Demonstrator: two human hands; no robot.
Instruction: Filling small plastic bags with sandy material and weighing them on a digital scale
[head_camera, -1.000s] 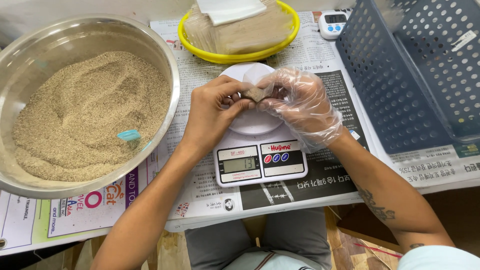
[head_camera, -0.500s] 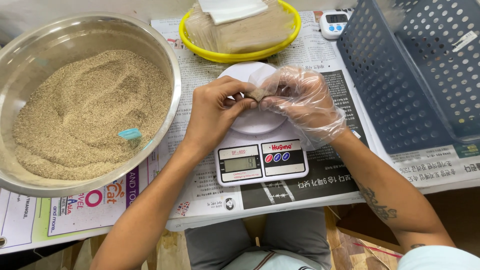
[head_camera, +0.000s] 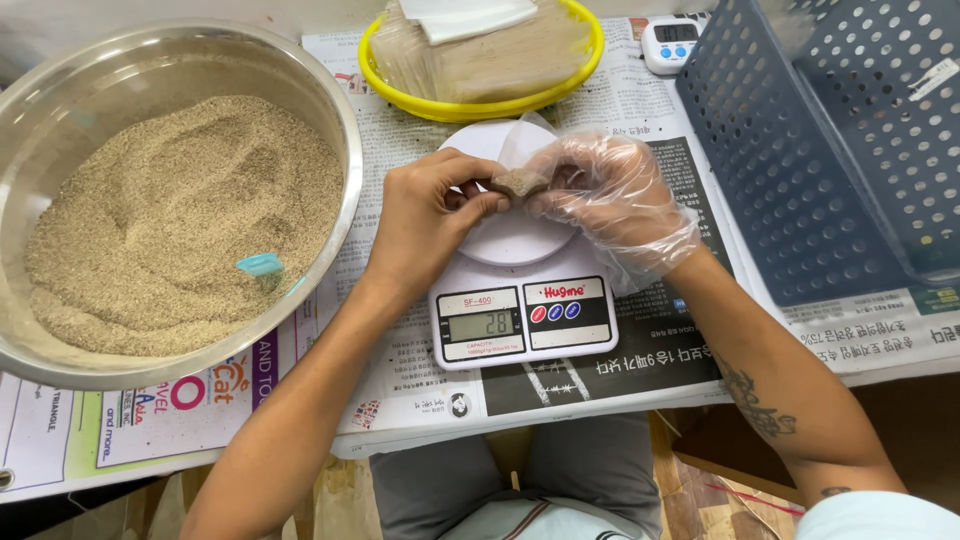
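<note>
- Almost nothing has shifted in the last second: my bare left hand and plastic-gloved right hand stay pinched together on a small brown pouch, held just above the white digital scale.
- Far left, a shiny steel bowl holds sandy tan grain.
- Right, a blue perforated basket.
</note>
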